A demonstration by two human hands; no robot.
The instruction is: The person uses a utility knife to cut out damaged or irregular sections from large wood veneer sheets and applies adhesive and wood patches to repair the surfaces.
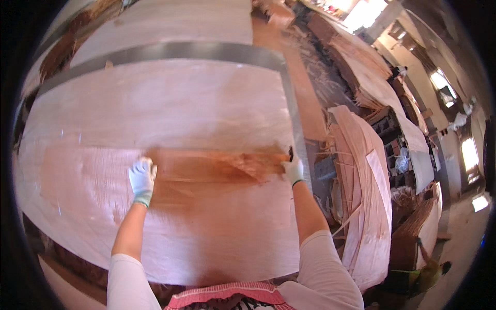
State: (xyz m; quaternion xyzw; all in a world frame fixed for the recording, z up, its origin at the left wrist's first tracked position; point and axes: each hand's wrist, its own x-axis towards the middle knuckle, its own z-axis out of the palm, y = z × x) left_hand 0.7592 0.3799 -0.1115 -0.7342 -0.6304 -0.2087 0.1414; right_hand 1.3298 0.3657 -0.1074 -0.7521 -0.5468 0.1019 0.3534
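A large pale wood veneer sheet (222, 227) spreads in front of me. Across its middle lies a thin strip of veneer (88, 170), with a torn-looking reddish-brown patch (250, 168) toward the right. My left hand (142, 181), in a white glove with a green cuff, is on the strip with fingers curled; what they pinch, if anything, is hidden. At the strip's right end, near the sheet's right edge, my right hand (294, 169), gloved the same way, closes around a small black thing (291, 153) whose kind I cannot make out.
A grey band (181, 50) borders the sheet along its far side and right edge. Beyond it lies another pale sheet (175, 23). Stacks of veneer (361, 201) with ragged edges stand at the right, with scraps between. A person (429, 274) is at the lower right.
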